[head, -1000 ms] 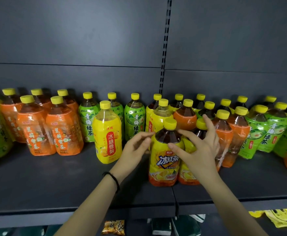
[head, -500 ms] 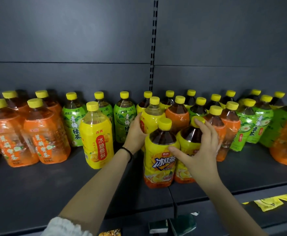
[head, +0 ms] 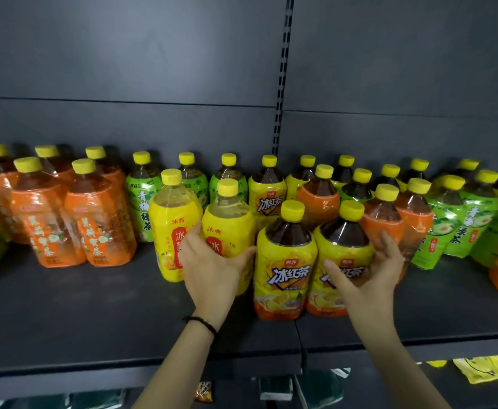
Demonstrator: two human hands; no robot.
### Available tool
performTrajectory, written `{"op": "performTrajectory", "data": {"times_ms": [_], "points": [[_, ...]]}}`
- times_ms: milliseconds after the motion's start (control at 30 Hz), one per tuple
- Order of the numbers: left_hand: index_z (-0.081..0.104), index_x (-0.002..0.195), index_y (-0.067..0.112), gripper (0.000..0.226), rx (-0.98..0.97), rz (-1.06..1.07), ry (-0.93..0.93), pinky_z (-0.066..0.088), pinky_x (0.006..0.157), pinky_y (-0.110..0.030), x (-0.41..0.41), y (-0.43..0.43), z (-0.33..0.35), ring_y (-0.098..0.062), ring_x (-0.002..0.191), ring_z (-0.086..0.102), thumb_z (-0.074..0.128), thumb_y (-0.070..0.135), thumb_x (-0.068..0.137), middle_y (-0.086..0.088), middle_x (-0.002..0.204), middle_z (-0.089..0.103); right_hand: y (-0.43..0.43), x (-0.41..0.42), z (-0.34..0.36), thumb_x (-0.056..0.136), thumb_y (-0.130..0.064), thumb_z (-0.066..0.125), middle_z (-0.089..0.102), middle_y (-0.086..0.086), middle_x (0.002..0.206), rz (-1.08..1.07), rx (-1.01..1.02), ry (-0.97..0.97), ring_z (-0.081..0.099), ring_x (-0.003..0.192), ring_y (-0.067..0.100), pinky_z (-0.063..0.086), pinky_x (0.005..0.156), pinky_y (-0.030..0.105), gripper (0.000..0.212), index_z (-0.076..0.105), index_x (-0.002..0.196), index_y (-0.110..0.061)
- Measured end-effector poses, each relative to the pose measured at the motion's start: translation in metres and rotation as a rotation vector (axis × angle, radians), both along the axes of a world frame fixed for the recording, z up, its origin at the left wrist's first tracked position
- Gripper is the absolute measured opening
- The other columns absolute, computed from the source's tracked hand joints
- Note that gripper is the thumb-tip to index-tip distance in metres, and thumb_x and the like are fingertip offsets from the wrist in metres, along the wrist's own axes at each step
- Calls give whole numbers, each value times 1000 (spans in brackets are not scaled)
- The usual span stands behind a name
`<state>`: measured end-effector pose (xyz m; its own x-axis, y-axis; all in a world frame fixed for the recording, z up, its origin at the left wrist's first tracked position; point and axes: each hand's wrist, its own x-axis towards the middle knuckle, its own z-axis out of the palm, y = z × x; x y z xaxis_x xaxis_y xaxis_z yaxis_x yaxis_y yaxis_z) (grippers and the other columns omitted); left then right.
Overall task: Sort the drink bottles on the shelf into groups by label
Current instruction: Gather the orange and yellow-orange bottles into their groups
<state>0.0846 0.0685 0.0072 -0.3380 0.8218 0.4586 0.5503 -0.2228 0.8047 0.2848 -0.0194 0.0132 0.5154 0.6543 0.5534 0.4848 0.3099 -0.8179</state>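
Observation:
Yellow-capped drink bottles crowd the dark shelf (head: 100, 314). My left hand (head: 212, 270) grips a pale pear-drink bottle with a yellow label (head: 227, 219), which stands beside a matching pear-drink bottle (head: 172, 219). My right hand (head: 370, 276) wraps the right one of two front iced black tea bottles (head: 343, 246), thumb across its label. The other iced tea bottle (head: 286, 261) touches it on the left. A third iced tea bottle (head: 267, 199) stands behind.
Orange-label bottles (head: 100, 225) are grouped at the left, with green-label bottles (head: 141, 202) behind the pear drinks. More orange bottles (head: 318, 202) and green bottles (head: 448, 228) are mixed at the right. Snack packets (head: 480, 369) lie on the lower shelf.
My left hand has brought the pear-drink bottle forward, next to the matching one. My right hand has slid from the iced tea bottle's neck down to its label.

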Motion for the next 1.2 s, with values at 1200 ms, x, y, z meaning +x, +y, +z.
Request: {"op": "performTrajectory", "data": {"times_ms": [1200], "points": [[30,144,14,87,-129,-306,-42,37,106,-35,77,49,-25,-26,129,43,81,17,73,-9,137,47,-10,44,-32,74,-26,71,48,-21,130,343,-173,159,51,111,-14,49,81,8,72,33,131,-48]]}}
